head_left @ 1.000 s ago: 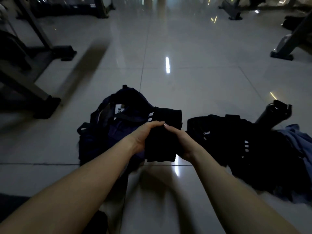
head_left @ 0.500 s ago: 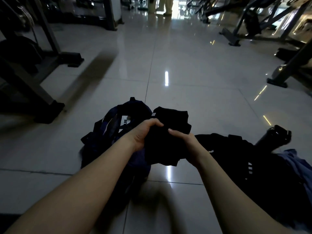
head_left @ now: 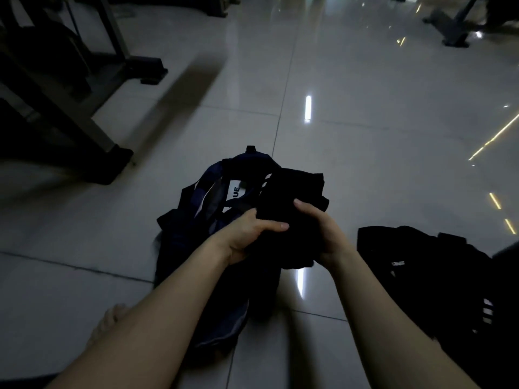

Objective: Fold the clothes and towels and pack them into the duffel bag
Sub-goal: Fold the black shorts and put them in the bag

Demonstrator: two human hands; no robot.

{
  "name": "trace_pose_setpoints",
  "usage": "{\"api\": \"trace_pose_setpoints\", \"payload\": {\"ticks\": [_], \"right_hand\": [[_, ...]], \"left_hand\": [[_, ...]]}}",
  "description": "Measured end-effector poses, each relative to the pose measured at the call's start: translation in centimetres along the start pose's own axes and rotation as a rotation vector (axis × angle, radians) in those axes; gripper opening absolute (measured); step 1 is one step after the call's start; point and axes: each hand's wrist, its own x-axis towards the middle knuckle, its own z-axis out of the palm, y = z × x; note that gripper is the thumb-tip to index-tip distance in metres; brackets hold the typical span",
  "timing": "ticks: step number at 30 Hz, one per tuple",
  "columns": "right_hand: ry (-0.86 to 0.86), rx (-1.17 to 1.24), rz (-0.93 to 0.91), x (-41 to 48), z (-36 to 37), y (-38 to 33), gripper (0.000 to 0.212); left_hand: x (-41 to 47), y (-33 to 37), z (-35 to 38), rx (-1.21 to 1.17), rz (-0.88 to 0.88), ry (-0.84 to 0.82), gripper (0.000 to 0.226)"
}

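Note:
A folded black garment (head_left: 292,192) with white stripes at one edge is held between both hands above the floor. My left hand (head_left: 247,234) grips its left side, thumb across the top. My right hand (head_left: 323,231) grips its right side. Just left of and under the garment lies the dark navy duffel bag (head_left: 202,237), slumped, with its mouth open and a white label showing inside. A heap of black clothes (head_left: 438,276) with white stripes lies on the floor to the right.
The shiny tiled floor (head_left: 365,136) stretches ahead. Dark gym machine frames (head_left: 70,108) stand at the left, and another machine base (head_left: 455,37) at the far right. A bare foot (head_left: 109,321) shows at the lower left.
Both hands have carried the folded black garment leftward toward the duffel bag, so it now overlaps the bag's open mouth. The view has shifted, and the bottle and blue cloth at right are out of frame.

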Motion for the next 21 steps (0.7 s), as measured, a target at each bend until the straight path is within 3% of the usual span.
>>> {"api": "trace_pose_setpoints", "payload": {"ticks": [2,4,6,8,9,12,15,17,19,21], "right_hand": [[-0.017,-0.022,0.123,0.6,-0.6,0.2,0.052],[0.049,-0.045,0.164,1.4,-0.9,0.4,0.05],[0.154,-0.019,0.152,2.0,-1.3,0.7,0.045],[0.248,-0.006,0.097,2.3,-1.7,0.7,0.036],[0.286,-0.031,0.058,2.3,-2.0,0.7,0.032],[0.325,-0.119,0.008,1.8,-2.3,1.0,0.028],[0.306,-0.174,0.003,0.9,-2.3,1.2,0.029],[0.287,-0.22,-0.001,0.1,-2.4,1.2,0.027],[0.279,-0.244,-0.004,-0.7,-2.7,0.9,0.027],[0.306,-0.228,-0.024,-1.3,-3.3,0.5,0.03]], "left_hand": [[0.1,-0.4,-0.5,0.004,-0.072,-0.045,0.044],[0.4,-0.8,-0.8,0.069,-0.114,0.04,0.04],[0.9,-1.2,-1.4,0.296,-0.088,0.31,0.034],[0.9,-1.7,-3.0,0.685,-0.006,0.649,0.038],[0.7,-2.0,-3.8,0.87,-0.01,0.712,0.044],[0.2,-3.8,-4.9,1.222,-0.289,0.599,0.091],[-0.2,-5.8,-5.0,1.138,-0.486,0.636,0.116],[-0.4,-6.3,-4.7,1.121,-0.493,0.592,0.093],[-0.4,-6.0,-3.8,1.191,-0.371,0.52,0.047],[-0.2,-5.7,-2.0,1.156,-0.235,0.403,0.027]]}}
